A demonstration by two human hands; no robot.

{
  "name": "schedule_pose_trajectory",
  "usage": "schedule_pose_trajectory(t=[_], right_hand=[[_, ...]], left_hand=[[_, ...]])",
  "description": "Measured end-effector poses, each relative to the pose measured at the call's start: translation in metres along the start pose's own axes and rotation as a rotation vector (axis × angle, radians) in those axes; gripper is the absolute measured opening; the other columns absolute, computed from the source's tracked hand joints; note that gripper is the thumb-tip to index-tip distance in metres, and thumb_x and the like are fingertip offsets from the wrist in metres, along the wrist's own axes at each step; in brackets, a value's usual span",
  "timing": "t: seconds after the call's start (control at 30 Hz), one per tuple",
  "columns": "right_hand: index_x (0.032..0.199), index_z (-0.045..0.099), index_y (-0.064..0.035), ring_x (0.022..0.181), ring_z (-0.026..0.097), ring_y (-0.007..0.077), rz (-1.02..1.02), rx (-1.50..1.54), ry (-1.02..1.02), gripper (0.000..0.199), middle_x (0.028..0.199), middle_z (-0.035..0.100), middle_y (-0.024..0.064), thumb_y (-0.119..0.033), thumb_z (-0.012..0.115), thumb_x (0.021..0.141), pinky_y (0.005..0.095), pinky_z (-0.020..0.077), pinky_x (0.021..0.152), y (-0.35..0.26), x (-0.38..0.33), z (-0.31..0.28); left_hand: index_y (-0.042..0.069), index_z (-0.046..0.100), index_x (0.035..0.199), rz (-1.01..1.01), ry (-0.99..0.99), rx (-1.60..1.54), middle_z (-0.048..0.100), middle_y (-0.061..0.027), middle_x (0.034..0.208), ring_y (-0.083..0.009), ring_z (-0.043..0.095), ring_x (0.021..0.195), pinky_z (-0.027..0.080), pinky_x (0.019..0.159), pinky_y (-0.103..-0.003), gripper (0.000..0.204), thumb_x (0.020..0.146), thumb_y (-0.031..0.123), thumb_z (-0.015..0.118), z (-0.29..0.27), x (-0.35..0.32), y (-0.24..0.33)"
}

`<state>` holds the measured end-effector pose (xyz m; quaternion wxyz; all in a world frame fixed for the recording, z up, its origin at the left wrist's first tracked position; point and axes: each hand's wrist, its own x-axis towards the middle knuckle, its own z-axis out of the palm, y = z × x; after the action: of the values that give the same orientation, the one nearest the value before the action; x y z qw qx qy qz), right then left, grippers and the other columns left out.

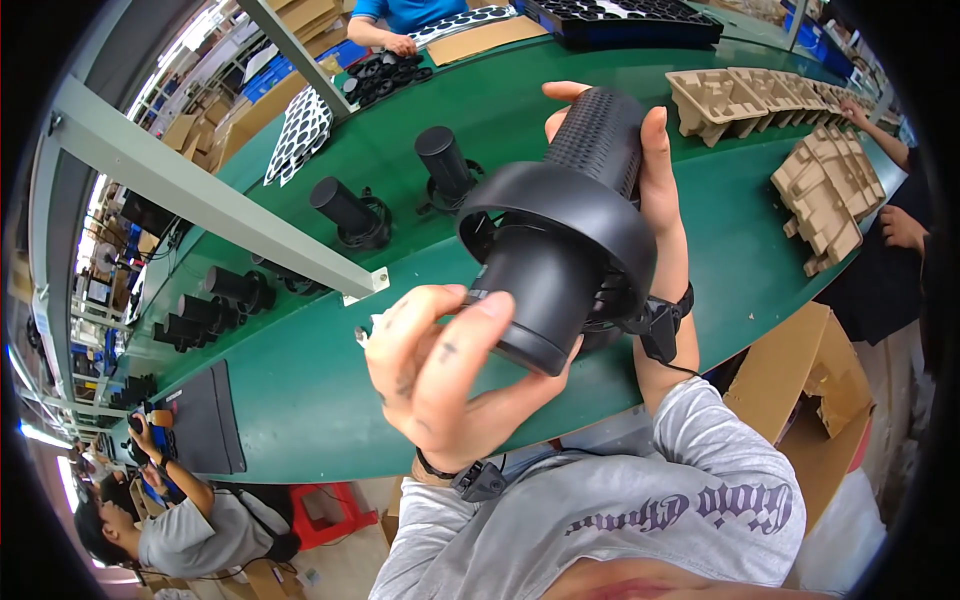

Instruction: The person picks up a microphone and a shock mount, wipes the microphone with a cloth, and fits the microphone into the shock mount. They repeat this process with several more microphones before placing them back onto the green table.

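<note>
Hidden: the far side of the black device [560, 240] is covered by the right hand [655, 190]; the lower rim of its smooth tube sits behind the left hand [435, 365], so the inside of the tube cannot be seen.
Cut off: the far end of the green counter [300, 400] bends out of view at both sides; a person's blue sleeve at the top edge shows only an arm.
Hard to make out: the small black parts [385, 72] heaped near the top are too small to tell apart.
Left grip: fingers curled shut around the smooth lower tube of the black device.
Right grip: fingers wrapped closed around the dotted upper cylinder, thumb tip showing above it.
Device position: held in the air above the counter, tilted, dome flange between the two hands.
Containers: brown pulp trays [740, 100] stacked at the right, their hollows holding nothing visible; a dark tray [620, 20] at the top; a cardboard box [800, 370] beside the counter, contents not visible.
On the counter: similar black devices [350, 212] lying in a row, well apart.
</note>
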<state>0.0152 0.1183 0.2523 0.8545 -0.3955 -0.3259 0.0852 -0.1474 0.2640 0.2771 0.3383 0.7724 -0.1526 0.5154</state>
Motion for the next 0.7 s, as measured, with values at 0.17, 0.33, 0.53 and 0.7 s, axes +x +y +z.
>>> schedule_pose_trajectory(t=[0.17,0.33,0.53,0.7], right_hand=[[0.127,0.047,0.0038,0.075,0.066,0.0126,-0.021,-0.067,0.027,0.083,0.089,0.065,0.0089,-0.069,0.042,0.086,0.0259,0.0553,0.069,-0.003,-0.001,0.003],[0.133,0.034,0.0090,0.078,0.060,0.0121,0.048,-0.066,0.005,0.097,0.096,0.055,0.0081,-0.073,0.044,0.082,0.0246,0.0525,0.066,0.000,-0.002,0.006],[0.127,0.047,0.0046,0.078,0.066,0.0126,-0.004,-0.010,0.018,0.084,0.091,0.065,0.0097,-0.069,0.042,0.086,0.0261,0.0551,0.072,0.002,-0.002,0.006],[0.133,0.033,0.0085,0.077,0.060,0.0117,0.014,-0.116,0.028,0.100,0.098,0.054,0.0092,-0.075,0.046,0.079,0.0236,0.0538,0.065,-0.001,-0.001,0.010]], left_hand=[[0.004,0.056,0.107,-0.061,0.006,0.049,0.053,-0.0082,0.100,-0.0160,0.058,0.078,0.045,0.040,-0.021,0.073,0.045,0.018,0.091,0.000,0.003,0.000],[0.002,0.052,0.106,-0.191,-0.029,0.029,0.056,-0.0099,0.096,-0.0142,0.059,0.065,0.047,0.042,-0.021,0.078,0.044,0.023,0.093,-0.006,-0.001,0.001],[0.001,0.044,0.111,-0.329,-0.035,-0.147,0.058,-0.0080,0.085,-0.0108,0.058,0.057,0.046,0.045,-0.020,0.078,0.053,0.027,0.089,-0.006,-0.001,-0.002],[0.003,0.038,0.113,-0.602,-0.070,-0.359,0.058,-0.0052,0.073,-0.0082,0.056,0.058,0.040,0.047,-0.018,0.071,0.064,0.029,0.083,-0.012,-0.003,0.000]])
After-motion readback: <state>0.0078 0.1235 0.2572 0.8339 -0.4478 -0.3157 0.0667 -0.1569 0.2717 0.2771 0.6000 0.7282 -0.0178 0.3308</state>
